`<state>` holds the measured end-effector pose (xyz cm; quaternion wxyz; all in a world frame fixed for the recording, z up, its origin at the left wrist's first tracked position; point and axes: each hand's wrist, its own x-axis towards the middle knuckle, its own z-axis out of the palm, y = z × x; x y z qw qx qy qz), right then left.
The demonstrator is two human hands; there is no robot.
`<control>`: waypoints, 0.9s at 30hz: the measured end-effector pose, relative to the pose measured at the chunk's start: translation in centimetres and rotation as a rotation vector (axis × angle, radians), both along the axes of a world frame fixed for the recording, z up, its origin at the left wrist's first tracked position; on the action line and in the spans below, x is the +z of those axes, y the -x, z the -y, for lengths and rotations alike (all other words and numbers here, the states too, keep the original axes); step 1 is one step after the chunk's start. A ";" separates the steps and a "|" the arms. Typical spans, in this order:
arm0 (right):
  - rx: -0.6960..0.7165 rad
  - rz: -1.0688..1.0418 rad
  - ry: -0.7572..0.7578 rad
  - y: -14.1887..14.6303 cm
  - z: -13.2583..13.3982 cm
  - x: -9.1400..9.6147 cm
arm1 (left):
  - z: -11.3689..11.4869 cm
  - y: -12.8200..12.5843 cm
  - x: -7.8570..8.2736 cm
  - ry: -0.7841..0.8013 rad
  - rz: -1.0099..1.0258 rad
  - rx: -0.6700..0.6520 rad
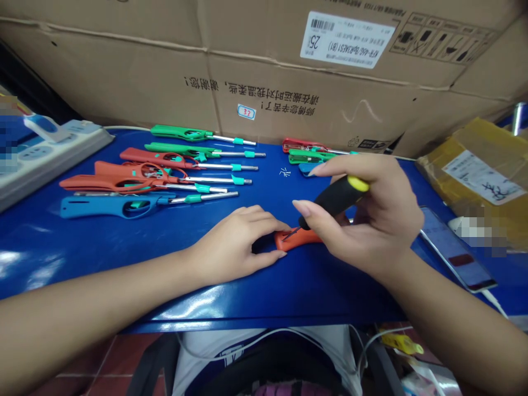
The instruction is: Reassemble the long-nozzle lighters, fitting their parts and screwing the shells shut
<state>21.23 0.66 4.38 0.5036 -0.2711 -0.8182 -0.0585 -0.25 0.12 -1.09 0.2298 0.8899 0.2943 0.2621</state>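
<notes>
- Power strip (55,154), white; at far left, on a glossy blue table (37,242).
- Blue lighter (93,207), nearest of the left group; metal tube pointing right, teal sleeve near the tip.
- Orange-red lighters (93,182), three, close together beyond the blue; tubes likewise to the right.
- Green lighters (177,132), two, at the back of the left group.
- Cardboard box (144,69), upright along the back of the table; upside-down print, white label at upper right.
- Left hand (231,242), palm down on the table; left end of the orange lighter gripped between thumb and forefinger.
- Small white pieces (284,172), loose cluster; too small to identify.
- Orange lighter (307,237), lying on the table between both hands; right part hidden behind the right hand.
- Red, green and blue lighters (305,157), second group, near the box; partly hidden.
- Screwdriver (330,203), black handle, yellow end; tilted, tip down at the orange lighter's left end.
- Right hand (379,214), closed around the screwdriver handle.
- Phone (460,252), screen up, beside the right wrist; white cable (493,300) attached.
- Taped parcel (437,148), brown, labelled; at far right.
</notes>
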 end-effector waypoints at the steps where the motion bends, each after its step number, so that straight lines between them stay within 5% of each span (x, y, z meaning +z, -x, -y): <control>1: 0.010 0.018 -0.033 0.0 -0.1 -0.1 | 0.0 0.0 0.0 -0.002 0.003 0.000; 6: 0.211 0.001 0.080 -0.1 -0.5 -0.7 | 0.0 0.0 0.0 -0.009 0.005 -0.008; 12: 0.112 0.060 -0.151 -0.2 -0.2 0.0 | 0.1 0.0 0.1 -0.022 0.006 0.005; 17: 0.311 0.015 0.020 -0.3 0.1 0.0 | 0.1 0.0 0.1 -0.011 0.001 0.010; 24: 0.204 0.078 -0.166 -0.5 -0.4 0.4 | 0.0 -0.1 0.1 -0.019 0.016 0.008; 27: 0.290 0.024 -0.039 -0.7 -0.1 0.2 | 0.0 -0.1 0.2 -0.015 0.003 0.015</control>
